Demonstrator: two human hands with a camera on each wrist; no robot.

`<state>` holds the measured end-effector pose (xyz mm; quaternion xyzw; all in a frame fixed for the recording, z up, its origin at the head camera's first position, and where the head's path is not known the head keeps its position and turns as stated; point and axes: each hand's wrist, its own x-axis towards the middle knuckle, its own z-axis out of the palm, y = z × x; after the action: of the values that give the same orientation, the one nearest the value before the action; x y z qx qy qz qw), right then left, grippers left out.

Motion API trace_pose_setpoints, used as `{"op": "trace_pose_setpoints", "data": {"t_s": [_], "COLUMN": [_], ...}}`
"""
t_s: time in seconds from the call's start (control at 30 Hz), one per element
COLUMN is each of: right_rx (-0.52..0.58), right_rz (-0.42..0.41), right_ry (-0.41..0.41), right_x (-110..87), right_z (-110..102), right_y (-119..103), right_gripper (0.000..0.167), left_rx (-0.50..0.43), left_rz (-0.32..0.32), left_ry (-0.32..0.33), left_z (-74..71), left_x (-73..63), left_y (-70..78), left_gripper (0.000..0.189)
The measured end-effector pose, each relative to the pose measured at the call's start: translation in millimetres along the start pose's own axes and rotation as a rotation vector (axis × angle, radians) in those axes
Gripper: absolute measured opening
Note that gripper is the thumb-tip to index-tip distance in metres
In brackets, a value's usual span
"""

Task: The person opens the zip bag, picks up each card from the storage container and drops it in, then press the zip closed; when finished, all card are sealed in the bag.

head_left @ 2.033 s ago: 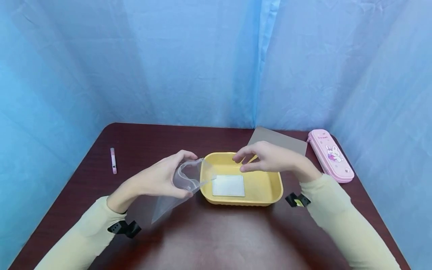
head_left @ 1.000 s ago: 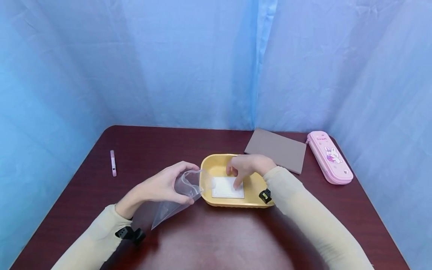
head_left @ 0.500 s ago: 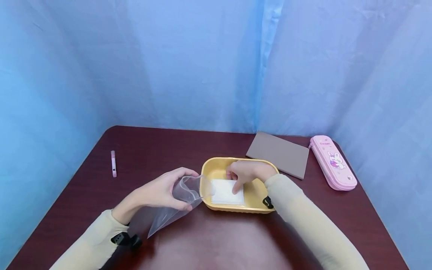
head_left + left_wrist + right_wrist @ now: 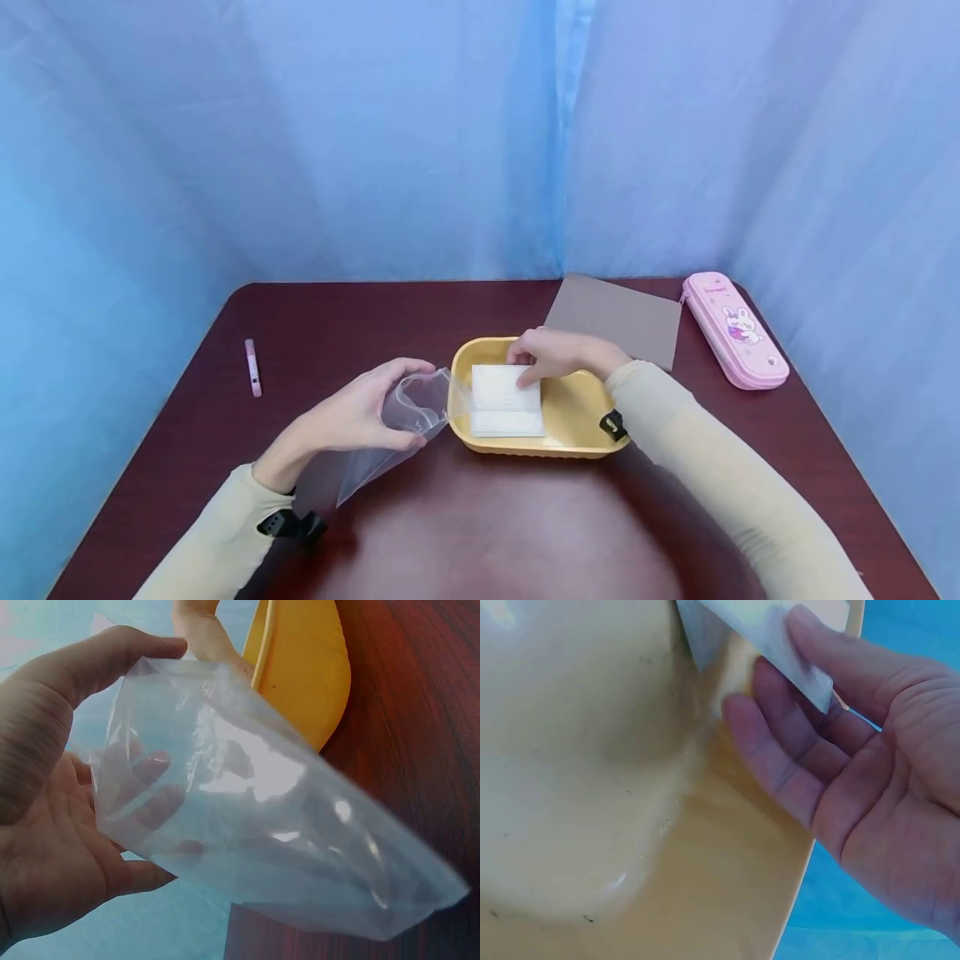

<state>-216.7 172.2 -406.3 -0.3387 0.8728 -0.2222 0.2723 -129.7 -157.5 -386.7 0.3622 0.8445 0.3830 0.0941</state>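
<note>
My left hand (image 4: pixel 365 414) grips a clear plastic zip bag (image 4: pixel 401 433) on the left of the yellow tub (image 4: pixel 581 417). Its thumb and fingers are curved apart, and the bag's mouth gapes between them toward the tub. In the left wrist view the bag (image 4: pixel 247 795) hangs slack, with fingers showing through the film. My right hand (image 4: pixel 558 354) reaches over the tub and pinches a white square sheet (image 4: pixel 495 385) by its right side, thumb on top. That sheet is tilted up. Another white square (image 4: pixel 506 425) lies under it on the tub's floor.
A flat grey-brown board (image 4: pixel 618 321) lies behind the tub. Beside it, at the back right, is a pink pencil case (image 4: pixel 735 329) with a rabbit picture. A pink-and-white marker (image 4: pixel 252 367) lies at the left of the dark red table (image 4: pixel 480 533). Blue curtains surround the table.
My right hand has come down into the tub, taken hold of the top white sheet and raised it up and back. My left hand has stayed nearly still with the bag.
</note>
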Motion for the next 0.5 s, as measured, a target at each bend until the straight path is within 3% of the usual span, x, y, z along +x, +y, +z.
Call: {"op": "trace_pose_setpoints", "data": {"t_s": [0.13,0.23,0.4,0.5], "right_rx": [0.178,0.273,0.284,0.298], "right_rz": [0.075,0.074,0.040,0.064], "right_ry": [-0.059,-0.076,-0.058,-0.018], "right_x": [-4.8,-8.5,-23.8,-39.7], "right_z": [-2,0,-4,-8], "right_y": [-1,-2,2,7], "right_gripper": [0.010,0.014,0.024,0.031], "left_rx": [-0.015,-0.023,-0.068,-0.106], "left_rz": [0.001,-0.007,0.002,-0.003], "left_ry": [-0.013,-0.016,0.012,0.011], "left_z": [-3.6,-5.6,-4.7,2.2], "left_x": [-2.8,-8.1,-8.2,-5.8], "left_y": [-1.1,-4.0,-10.0,-12.1], "left_gripper": [0.083,0.085,0.089,0.088]}}
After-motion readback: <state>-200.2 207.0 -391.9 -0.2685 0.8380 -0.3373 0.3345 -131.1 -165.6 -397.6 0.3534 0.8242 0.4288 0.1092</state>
